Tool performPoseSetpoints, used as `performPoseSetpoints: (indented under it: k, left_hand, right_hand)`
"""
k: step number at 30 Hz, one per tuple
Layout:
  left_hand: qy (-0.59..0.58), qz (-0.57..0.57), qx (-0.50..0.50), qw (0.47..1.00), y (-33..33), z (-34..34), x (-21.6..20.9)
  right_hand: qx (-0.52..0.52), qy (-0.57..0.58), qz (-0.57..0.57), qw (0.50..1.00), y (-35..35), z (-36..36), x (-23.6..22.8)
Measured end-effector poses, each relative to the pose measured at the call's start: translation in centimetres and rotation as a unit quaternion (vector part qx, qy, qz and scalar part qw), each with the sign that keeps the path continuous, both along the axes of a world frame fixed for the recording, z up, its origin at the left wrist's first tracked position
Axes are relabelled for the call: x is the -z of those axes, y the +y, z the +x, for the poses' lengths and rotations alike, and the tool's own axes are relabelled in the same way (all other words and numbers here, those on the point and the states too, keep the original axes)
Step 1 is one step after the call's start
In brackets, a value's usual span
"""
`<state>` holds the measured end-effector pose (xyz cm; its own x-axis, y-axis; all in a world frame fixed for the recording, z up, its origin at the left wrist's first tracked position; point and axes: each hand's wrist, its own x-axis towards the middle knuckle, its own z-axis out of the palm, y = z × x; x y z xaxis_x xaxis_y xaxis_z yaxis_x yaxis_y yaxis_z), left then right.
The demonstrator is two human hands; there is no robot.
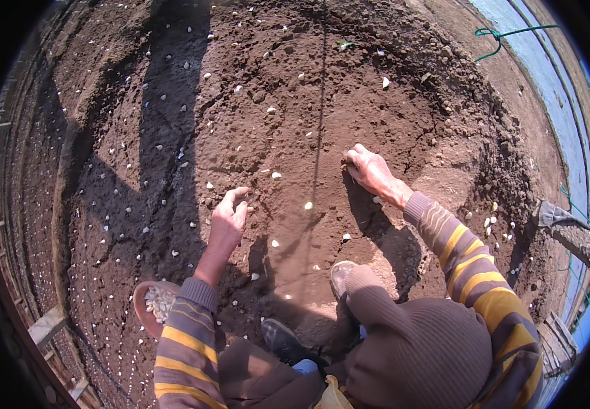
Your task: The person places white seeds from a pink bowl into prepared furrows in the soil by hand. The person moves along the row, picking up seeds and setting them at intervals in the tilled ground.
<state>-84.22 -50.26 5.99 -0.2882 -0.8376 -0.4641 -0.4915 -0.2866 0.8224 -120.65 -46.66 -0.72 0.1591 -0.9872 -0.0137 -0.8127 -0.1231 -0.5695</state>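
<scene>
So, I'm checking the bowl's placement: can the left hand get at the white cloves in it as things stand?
Probably yes: the pinkish bowl sits beside the left sleeve, unlidded, its white cloves showing; the left hand would just need to draw back.

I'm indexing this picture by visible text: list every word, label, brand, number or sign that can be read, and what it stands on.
None: no text is readable on the striped sleeves, the pinkish bowl or its white pieces. Any marks on the shoes are too small to read.
</scene>
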Motion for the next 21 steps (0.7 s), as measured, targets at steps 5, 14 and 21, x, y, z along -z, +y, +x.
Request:
performPoseSetpoints:
  k: [5,14,21]
  left_hand:
    - [-0.13,0.059,-0.013,0.99,1.3,12.5,-5.5]
    - [-0.504,0.042,-0.339,0.793,28.4,35.6,-0.5]
    - [-0.339,0.129,-0.666,0.651,41.1,35.6,6.5]
  right_hand:
    - [0.01,0.066,0.017,0.998,0.8,-0.6,1.3]
    - [0.033,0.061,0.034,0.997,0.8,0.5,-0.4]
    - [0.074,-0.094,0.03,0.992,3.9,4.0,-6.0]
